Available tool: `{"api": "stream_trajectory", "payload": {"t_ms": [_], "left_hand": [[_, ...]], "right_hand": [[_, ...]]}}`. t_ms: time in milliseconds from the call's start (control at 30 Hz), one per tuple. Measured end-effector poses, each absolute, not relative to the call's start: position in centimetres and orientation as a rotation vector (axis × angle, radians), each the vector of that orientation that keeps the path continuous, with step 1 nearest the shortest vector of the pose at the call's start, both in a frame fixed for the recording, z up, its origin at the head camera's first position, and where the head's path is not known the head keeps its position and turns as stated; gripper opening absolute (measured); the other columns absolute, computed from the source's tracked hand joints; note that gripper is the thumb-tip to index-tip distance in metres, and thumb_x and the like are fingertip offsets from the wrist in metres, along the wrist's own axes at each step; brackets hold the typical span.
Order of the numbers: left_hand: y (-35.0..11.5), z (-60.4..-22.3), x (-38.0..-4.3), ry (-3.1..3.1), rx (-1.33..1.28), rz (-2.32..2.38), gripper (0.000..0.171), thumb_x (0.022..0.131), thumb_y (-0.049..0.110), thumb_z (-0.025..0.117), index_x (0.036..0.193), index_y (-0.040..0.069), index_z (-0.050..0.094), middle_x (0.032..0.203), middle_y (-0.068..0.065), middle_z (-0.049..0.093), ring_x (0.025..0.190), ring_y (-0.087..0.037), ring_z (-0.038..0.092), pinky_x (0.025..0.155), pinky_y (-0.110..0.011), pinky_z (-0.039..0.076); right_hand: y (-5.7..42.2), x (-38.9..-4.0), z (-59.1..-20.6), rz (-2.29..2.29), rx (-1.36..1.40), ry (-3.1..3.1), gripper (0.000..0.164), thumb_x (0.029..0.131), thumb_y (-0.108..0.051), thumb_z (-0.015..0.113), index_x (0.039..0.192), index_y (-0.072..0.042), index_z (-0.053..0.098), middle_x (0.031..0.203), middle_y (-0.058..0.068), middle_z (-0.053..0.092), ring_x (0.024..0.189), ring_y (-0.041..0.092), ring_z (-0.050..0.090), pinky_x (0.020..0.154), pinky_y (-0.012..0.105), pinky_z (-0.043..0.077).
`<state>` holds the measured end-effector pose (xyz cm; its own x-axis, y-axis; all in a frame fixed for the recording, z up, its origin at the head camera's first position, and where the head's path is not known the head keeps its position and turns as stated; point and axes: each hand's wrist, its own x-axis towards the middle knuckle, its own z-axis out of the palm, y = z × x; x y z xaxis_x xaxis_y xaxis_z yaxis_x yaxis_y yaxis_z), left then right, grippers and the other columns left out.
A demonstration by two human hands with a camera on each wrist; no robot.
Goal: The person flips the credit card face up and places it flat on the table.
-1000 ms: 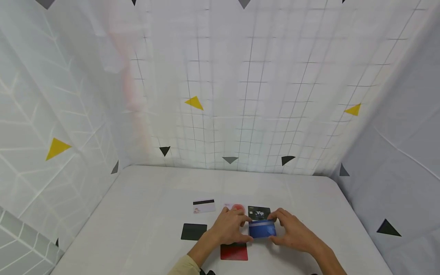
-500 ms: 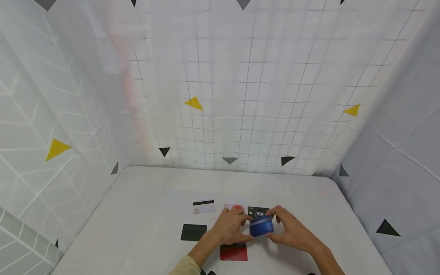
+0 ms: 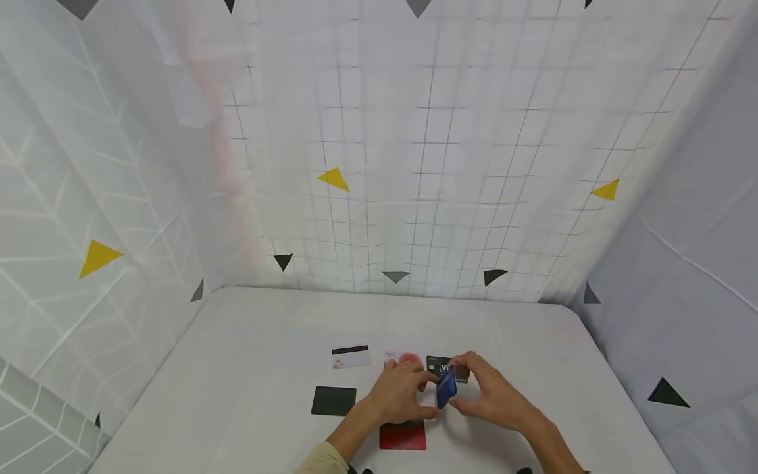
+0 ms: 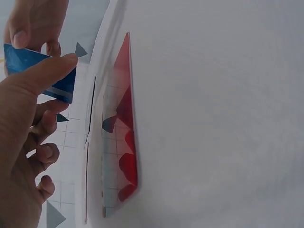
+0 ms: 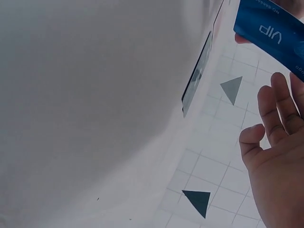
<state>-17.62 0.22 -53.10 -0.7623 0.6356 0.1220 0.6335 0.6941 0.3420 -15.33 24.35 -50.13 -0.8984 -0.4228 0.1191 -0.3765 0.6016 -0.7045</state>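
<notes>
A blue plastic card (image 3: pixel 447 387) is held up on edge between both hands, turned at a steep angle to the head camera. My left hand (image 3: pixel 395 396) pinches one end between thumb and forefinger; the left wrist view shows that thumb lying across the card (image 4: pixel 28 61). The fingers and thumb of my right hand (image 3: pixel 499 397) grip the opposite end. White "VIP" lettering marks the face of the card (image 5: pixel 270 31) in the right wrist view. A red card (image 3: pixel 403 436) lies just below my left hand, and a dark VIP card (image 3: pixel 435 361) lies behind the blue one.
On the white table (image 3: pixel 249 368) also lie a white card with a black stripe (image 3: pixel 351 357), a pale card with a red circle (image 3: pixel 407 357) and a plain black card (image 3: pixel 333 401). White gridded sheeting (image 3: pixel 414 197) rises behind the table.
The blue card has turned from facing the camera broadly to nearly edge-on. My right hand has shifted left with its end of it, while the left hand has barely moved.
</notes>
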Motion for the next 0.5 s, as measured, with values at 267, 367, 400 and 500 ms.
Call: {"api": "stream_trajectory", "payload": {"t_ms": [267,367,400,500], "left_hand": [[0.7,-53.1,-17.4,2.9,1.101,0.607,0.053,0.08,0.064,0.075,0.122,0.034,0.07,0.09,0.02,0.055,0.084,0.001,0.049,0.078,-0.031,0.036],[0.8,-53.2,-17.4,2.909,1.117,0.609,0.053,0.079,0.065,0.074,0.121,0.033,0.07,0.092,0.019,0.056,0.086,0.002,0.05,0.082,-0.035,0.04],[0.9,-53.2,-17.4,2.911,1.123,0.611,0.053,0.08,0.065,0.074,0.121,0.033,0.07,0.092,0.019,0.056,0.086,0.002,0.05,0.083,-0.035,0.04],[1.0,-53.3,-17.4,2.919,1.144,0.611,0.052,0.079,0.065,0.074,0.12,0.032,0.07,0.092,0.019,0.056,0.085,0.002,0.049,0.083,-0.035,0.04]], "right_hand": [[23.5,-15.3,-50.0,-1.235,-0.695,2.711,0.057,0.079,-0.029,0.086,0.126,-0.026,0.052,0.121,-0.006,0.06,0.109,0.021,0.059,0.092,0.05,0.049],[23.3,-15.2,-50.0,-1.264,-0.705,2.678,0.056,0.081,-0.029,0.085,0.125,-0.029,0.051,0.124,-0.002,0.062,0.112,0.021,0.061,0.092,0.05,0.05],[23.3,-15.2,-50.0,-1.274,-0.708,2.666,0.055,0.081,-0.028,0.085,0.125,-0.029,0.051,0.125,0.0,0.062,0.114,0.022,0.062,0.092,0.05,0.05],[23.1,-15.2,-50.0,-1.292,-0.702,2.641,0.054,0.083,-0.027,0.084,0.126,-0.024,0.052,0.127,0.002,0.062,0.115,0.022,0.062,0.093,0.047,0.051]]}}
